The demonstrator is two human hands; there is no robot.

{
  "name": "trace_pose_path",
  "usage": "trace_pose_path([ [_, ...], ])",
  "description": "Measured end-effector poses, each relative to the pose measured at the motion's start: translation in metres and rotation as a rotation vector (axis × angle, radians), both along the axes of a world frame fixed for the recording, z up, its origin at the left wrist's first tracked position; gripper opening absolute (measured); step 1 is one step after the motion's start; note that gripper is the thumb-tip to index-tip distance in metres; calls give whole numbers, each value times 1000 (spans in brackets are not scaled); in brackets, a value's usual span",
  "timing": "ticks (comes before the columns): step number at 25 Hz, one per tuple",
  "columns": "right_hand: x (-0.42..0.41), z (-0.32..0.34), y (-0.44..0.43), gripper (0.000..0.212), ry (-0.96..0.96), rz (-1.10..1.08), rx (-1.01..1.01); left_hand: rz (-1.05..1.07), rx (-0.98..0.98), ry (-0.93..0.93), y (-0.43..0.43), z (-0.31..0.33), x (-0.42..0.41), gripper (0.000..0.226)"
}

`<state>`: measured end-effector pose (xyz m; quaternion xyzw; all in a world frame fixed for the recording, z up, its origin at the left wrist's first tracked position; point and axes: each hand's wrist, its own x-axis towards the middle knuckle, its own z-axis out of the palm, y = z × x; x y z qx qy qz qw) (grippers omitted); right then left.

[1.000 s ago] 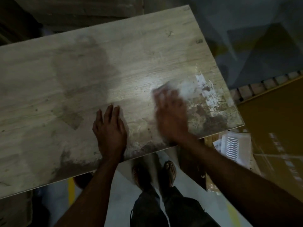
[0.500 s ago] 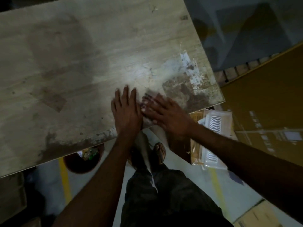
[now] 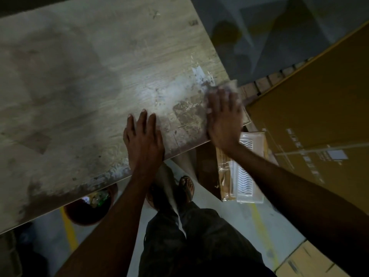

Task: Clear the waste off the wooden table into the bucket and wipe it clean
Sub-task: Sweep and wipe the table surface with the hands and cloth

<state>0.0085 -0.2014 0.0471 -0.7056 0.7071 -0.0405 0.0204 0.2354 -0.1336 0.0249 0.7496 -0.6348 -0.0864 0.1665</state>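
The left hand (image 3: pixel 143 140) lies flat on the tabletop (image 3: pixel 79 76) at its near edge, fingers straight and close together, holding nothing; I judge it to be bracing the body. The right hand (image 3: pixel 223 118) is blurred at the near right corner, palm down, fingers stretched out over the wood. A pale blur (image 3: pixel 229 86) shows just past its fingertips. It may be a cloth under the hand, but I cannot tell, nor whether the fingers pinch anything

Between the hands lies a brown stain (image 3: pixel 187 114), and just beyond it on the far side a patch of white flaky residue (image 3: pixel 197 74). I can make out no loose waste on the wood, so the work looks to be at the wiping stage. The bucket (image 3: pixel 87 210) stands on the floor under the near edge, left of the person's legs and partly hidden by the tabletop, with bits of waste in it. On the floor to the right are a white ribbed plastic piece (image 3: pixel 245 176) and a large cardboard box (image 3: pixel 309 116)

To wipe well here, press with a flat palm and work the stain in short overlapping strokes. Draw the strokes toward the near edge, not off the right side, where crumbs would land on the boxes. The residue looks stuck on and will likely want several passes
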Motion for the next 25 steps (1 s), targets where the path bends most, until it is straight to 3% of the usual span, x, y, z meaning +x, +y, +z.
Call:
trace_pose_path([
  [3,72,-15,48,60,2,776,44,200,-255,351,-1,10,11,31],
  [4,72,-14,32,58,11,897,28,261,-332,458,-4,11,20,29],
  [5,67,-13,7,58,17,850,6,313,-386,568,-10,12,29,30],
  [6,64,-11,-22,60,18,650,19,378,-401,686,-17,11,38,32],
  [8,59,6,-62,63,-89,29,95,514,-333,949,-30,12,52,33],
  [9,68,10,-61,64,-103,-71,152,550,-285,1057,-36,10,60,32],
  [10,84,6,-47,64,-106,39,86,585,-256,1153,-42,9,67,31],
  [12,133,-8,10,61,-104,526,-18,675,-282,1261,-53,14,80,29],
  [14,182,-17,51,60,-224,827,34,729,-468,1222,-61,26,96,28],
  [16,217,-19,26,63,-193,984,12,700,-629,1122,-76,35,111,27],
  [18,229,-16,-38,62,-97,807,3,609,-600,1039,-93,39,122,32],
  [21,217,-3,-96,62,-133,122,30,552,-503,978,-111,39,138,37],
  [22,217,-3,-85,62,-159,125,-2,538,-488,950,-115,37,141,34],
  [25,202,-11,-16,61,-26,724,24,469,-347,846,-112,29,144,20],
])
